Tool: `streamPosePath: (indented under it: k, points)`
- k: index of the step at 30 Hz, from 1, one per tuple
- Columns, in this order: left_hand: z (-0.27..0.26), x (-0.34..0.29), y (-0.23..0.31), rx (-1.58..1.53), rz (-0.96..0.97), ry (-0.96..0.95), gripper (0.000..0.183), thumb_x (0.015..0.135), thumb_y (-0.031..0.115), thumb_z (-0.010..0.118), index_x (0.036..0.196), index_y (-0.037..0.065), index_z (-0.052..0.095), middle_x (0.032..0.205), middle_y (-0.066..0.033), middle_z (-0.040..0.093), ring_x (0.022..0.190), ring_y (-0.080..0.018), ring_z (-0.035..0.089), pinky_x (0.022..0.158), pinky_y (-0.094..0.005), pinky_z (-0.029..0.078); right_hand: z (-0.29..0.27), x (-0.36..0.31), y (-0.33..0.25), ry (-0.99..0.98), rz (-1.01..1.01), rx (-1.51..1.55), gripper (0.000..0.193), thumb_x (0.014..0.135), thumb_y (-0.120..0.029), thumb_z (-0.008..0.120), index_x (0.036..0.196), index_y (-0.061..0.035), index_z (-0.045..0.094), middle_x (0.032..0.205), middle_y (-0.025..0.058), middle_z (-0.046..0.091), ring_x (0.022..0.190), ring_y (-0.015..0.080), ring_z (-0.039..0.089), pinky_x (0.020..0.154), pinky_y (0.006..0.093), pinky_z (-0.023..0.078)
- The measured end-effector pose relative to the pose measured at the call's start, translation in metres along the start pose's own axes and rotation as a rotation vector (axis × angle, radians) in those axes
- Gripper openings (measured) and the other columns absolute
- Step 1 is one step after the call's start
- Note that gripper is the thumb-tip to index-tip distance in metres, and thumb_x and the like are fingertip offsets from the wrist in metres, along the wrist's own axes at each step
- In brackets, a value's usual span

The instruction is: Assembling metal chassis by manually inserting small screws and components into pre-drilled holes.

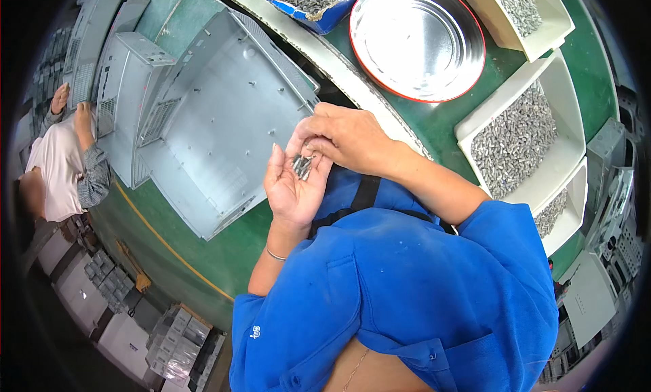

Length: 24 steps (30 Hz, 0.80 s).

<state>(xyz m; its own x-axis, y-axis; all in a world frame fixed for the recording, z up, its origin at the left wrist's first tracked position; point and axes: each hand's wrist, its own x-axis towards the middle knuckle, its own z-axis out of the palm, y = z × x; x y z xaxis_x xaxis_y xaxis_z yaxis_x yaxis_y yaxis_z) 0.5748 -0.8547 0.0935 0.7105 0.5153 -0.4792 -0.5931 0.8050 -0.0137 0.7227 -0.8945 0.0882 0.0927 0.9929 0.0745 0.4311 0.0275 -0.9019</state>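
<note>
My left hand (290, 194) is turned palm up and cupped, with several small silver metal pins (302, 165) lying in it. Their exact kind is too small to tell. Bent over that palm, my right hand (358, 140) has its thumb and fingers drawn together beside the pins. Whatever sits between those fingertips is hidden. Just beyond both hands is a large grey sheet-metal casing (227, 114), with upright walls and small studs on its flat base. My hands are apart from that base.
A round shiny metal pan (415, 43) with a red rim stands on the green bench. White bins (571, 110) of small metal parts line the right; a blue box (324, 22) holds more. More grey casings (122, 87) stand left, near another person (54, 168) in a pale apron.
</note>
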Motion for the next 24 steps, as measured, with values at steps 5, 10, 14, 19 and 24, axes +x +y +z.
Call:
streamPosePath:
  k: [5, 10, 14, 19, 24]
  points:
    - [0.005, -0.003, -0.004, 0.188, -0.013, 0.072, 0.055, 0.092, 0.033, 0.028, 0.128, -0.009, 0.024, 0.127, -0.0207, 0.036, 0.121, -0.0294, 0.033, 0.105, -0.0393, 0.023, 0.004, -0.006, 0.001, -0.088, -0.049, -0.115, 0.013, 0.076, -0.014, 0.059, 0.088, -0.0155, 0.059, 0.08, 0.003, 0.053, 0.072, 0.0222, 0.056, 0.056, 0.0349, 0.045]
    - [-0.004, -0.001, 0.0, 0.083, -0.103, -0.031, 0.052, 0.092, 0.031, 0.031, 0.126, -0.008, 0.028, 0.128, -0.0221, 0.036, 0.121, -0.0299, 0.034, 0.103, -0.0417, 0.025, 0.001, -0.012, 0.001, -0.032, -0.049, 0.155, 0.012, 0.073, -0.006, 0.058, 0.085, -0.0083, 0.059, 0.079, 0.0079, 0.058, 0.071, 0.0209, 0.06, 0.058, 0.0319, 0.047]
    - [-0.002, -0.005, 0.003, 0.141, -0.02, 0.113, 0.05, 0.092, 0.029, 0.032, 0.127, -0.007, 0.029, 0.13, -0.0237, 0.033, 0.121, -0.0324, 0.034, 0.103, -0.0426, 0.027, -0.004, -0.023, 0.027, 0.121, 0.329, 0.729, 0.005, 0.074, -0.003, 0.055, 0.079, -0.0033, 0.053, 0.067, 0.0028, 0.057, 0.057, 0.0068, 0.051, 0.052, 0.021, 0.043]
    - [-0.008, -0.004, 0.016, 0.044, 0.054, 0.108, 0.047, 0.092, 0.026, 0.033, 0.125, -0.007, 0.031, 0.13, -0.0254, 0.033, 0.121, -0.035, 0.034, 0.102, -0.0431, 0.03, 0.02, -0.038, 0.09, 0.264, 0.609, 1.051, 0.008, 0.074, -0.002, 0.059, 0.082, -0.0021, 0.054, 0.072, 0.0041, 0.058, 0.048, 0.0034, 0.047, 0.04, 0.016, 0.037]
    - [-0.01, -0.005, 0.02, 0.035, 0.042, 0.141, 0.045, 0.091, 0.023, 0.036, 0.124, -0.007, 0.033, 0.128, -0.0255, 0.036, 0.119, -0.035, 0.037, 0.099, -0.0435, 0.034, 0.042, -0.038, 0.084, 0.218, 0.72, 1.002, 0.013, 0.074, -0.007, 0.064, 0.085, -0.0023, 0.059, 0.067, 0.0001, 0.057, 0.05, 0.0032, 0.047, 0.042, 0.0157, 0.036]
